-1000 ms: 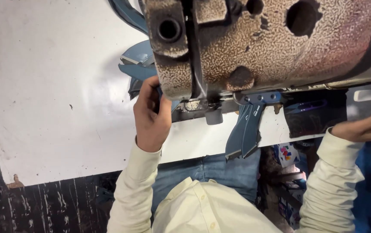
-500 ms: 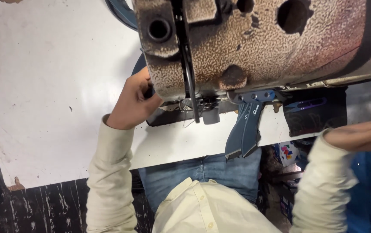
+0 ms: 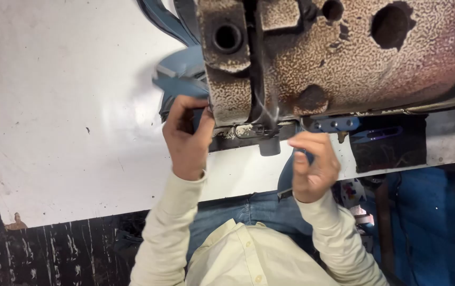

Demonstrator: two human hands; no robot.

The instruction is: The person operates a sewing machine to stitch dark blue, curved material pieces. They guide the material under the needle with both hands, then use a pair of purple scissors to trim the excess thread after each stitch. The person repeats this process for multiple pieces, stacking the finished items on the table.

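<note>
1. your left hand (image 3: pixel 188 139) sits at the left end of the sewing machine head (image 3: pixel 344 58), fingers curled narrow around the edge of the blue fabric (image 3: pixel 180 79). thumb and forefinger look pinched on it, but the contact itself is hidden behind the knuckles.
2. your right hand (image 3: pixel 315 167) is just right of the presser foot area (image 3: pixel 267 137), fingers bent and closed on a dark blue strip (image 3: pixel 287 182) that hangs off the front edge of the white table (image 3: pixel 63 106). the grip looks light, fingertips only.
3. where the fabric is: it runs from the upper left of the table, under the machine head, and out toward your lap. the middle stretch is hidden by the machine.
4. handling, as a judgement: soft, limp and light. it will fold and bunch rather than hold a shape, and the folds already showing at the left bear this out. not fragile, and not slippery by the look of the weave.
5. where to hold: near the edges, on both sides of the needle zone, flat against the table. a pinch well back from the foot keeps your fingertips apart from the moving parts.
6. the thread (image 3: pixel 270 108) in front of the machine face is thin and would snag easily.
</note>
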